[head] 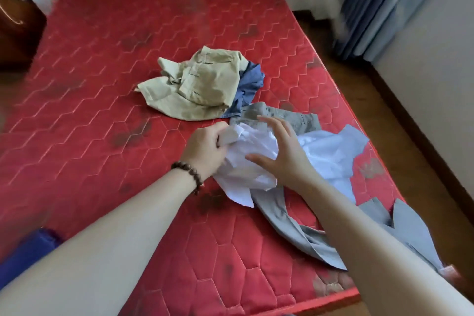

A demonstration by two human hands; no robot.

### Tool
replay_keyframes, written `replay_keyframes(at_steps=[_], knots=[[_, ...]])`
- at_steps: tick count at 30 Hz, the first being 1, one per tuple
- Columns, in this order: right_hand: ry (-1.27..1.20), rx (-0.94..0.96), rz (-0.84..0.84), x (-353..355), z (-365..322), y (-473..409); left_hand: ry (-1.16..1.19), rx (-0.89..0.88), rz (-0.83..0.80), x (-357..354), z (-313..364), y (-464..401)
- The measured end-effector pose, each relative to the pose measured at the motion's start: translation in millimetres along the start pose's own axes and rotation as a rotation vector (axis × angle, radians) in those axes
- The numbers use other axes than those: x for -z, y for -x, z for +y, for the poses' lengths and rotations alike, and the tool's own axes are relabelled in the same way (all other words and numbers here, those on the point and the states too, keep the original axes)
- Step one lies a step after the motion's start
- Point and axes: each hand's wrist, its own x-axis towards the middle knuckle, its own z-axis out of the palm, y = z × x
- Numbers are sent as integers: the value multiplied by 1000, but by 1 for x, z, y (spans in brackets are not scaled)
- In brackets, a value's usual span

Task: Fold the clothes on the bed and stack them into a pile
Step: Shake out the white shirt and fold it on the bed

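Your left hand [205, 147] has its grip closed on a bunch of the crumpled white shirt [259, 161], so its fingertips are hidden in the cloth. Your right hand [283, 151] is spread with straight fingers over the same shirt, which lies near the right side of the bed [102, 72]. Grey trousers [307, 236] lie partly covered beneath it. Farther away, a wrinkled beige garment [200, 84] hides most of a blue cloth [250, 84]. The red mattress is quilted in hexagons. The picture edges are blurred.

Soft daylight is coming from the curtain [379, 7] side — edges are smearing with motion blur, wide-angle bending is curving the bed [102, 84].
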Motion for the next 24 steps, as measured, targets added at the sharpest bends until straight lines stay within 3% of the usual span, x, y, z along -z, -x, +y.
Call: replay_keyframes(at_steps=[2,7,11,21,24], knots=[[12,-97,-106,0,-14,-3,19,-13,3,34,10,-2],[-298,-199,-306,-12,-95,-20,-16,-71,-45,147,47,4],[-284,-112,-169,-13,-182,-38,-9,-22,53,242,75,11],[-189,251,-90,55,-389,-70,164,84,433,435,177,25],[-427,276,-32,72,-431,-70,363,110,553,468,202,28]])
